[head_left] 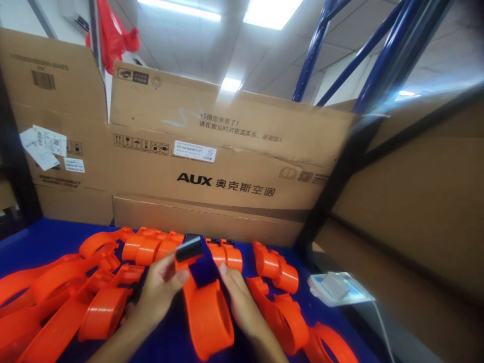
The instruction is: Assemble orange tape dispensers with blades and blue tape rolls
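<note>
An orange tape dispenser [209, 320] is held up between my two hands, its ring-shaped body hanging toward me. Across its upper end runs a black strip with a pale toothed edge [189, 248], and a dark blue patch shows below it. My left hand [159, 285] grips the upper left side, thumb against the orange frame. On the right side, my right hand [238, 295] closes around the dispenser, fingers partly hidden behind it. More orange tape dispensers [104, 312] lie close by on both sides, and a row of them [147, 248] stands behind.
A blue tabletop [49, 232] carries several dispensers. Large cardboard panels [227, 166] wall off its back. At right lie a white box-like device [336, 288] and its cable [383, 322], beside a dark rack post [333, 186]. A red bag [115, 38] hangs at upper left.
</note>
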Action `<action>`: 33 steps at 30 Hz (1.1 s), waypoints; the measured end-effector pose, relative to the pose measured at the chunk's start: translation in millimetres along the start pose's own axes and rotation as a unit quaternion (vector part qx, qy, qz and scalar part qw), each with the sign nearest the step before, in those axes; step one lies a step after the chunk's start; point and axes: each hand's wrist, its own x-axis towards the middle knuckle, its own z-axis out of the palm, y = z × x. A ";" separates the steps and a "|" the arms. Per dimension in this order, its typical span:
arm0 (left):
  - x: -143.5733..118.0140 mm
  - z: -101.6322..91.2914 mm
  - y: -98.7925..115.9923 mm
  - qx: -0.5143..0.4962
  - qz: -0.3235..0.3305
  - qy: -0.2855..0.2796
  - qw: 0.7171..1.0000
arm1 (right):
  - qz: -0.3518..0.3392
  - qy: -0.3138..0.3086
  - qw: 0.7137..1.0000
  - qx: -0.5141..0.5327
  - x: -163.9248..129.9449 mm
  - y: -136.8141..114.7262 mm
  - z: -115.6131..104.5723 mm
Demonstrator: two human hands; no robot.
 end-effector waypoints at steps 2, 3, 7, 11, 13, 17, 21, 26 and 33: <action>3.3 0.4 0.9 -0.011 -0.003 0.068 0.998 | -0.015 -0.050 0.998 0.044 4.3 -8.5 -4.1; 5.1 0.4 1.7 -0.019 -0.004 0.100 0.995 | -0.041 -0.065 0.996 0.047 5.9 -12.8 -6.4; 11.8 -1.0 6.0 -0.060 -0.017 0.159 0.985 | -0.151 -0.048 0.986 -0.045 6.1 -22.9 -9.8; 15.2 -2.0 7.5 -0.075 -0.049 0.139 0.986 | -0.139 0.008 0.988 -0.059 3.7 -16.6 -3.9; 15.6 -1.2 7.6 -0.076 -0.065 0.123 0.987 | -0.111 0.034 0.993 -0.032 6.4 -9.6 -3.3; 12.6 2.6 9.1 -0.053 -0.083 0.109 0.989 | -0.029 0.185 0.982 -0.021 19.0 1.7 -18.7; 7.6 3.4 9.7 -0.065 -0.068 0.093 0.991 | 0.053 0.299 0.939 -0.161 28.5 2.5 -50.3; 9.3 -3.8 5.2 -0.072 -0.080 0.101 0.989 | 0.166 0.261 0.868 -0.388 29.0 5.8 -73.4; 8.5 -4.4 8.3 -0.076 -0.068 0.075 0.992 | 0.186 0.164 0.848 -0.468 31.5 21.5 -72.6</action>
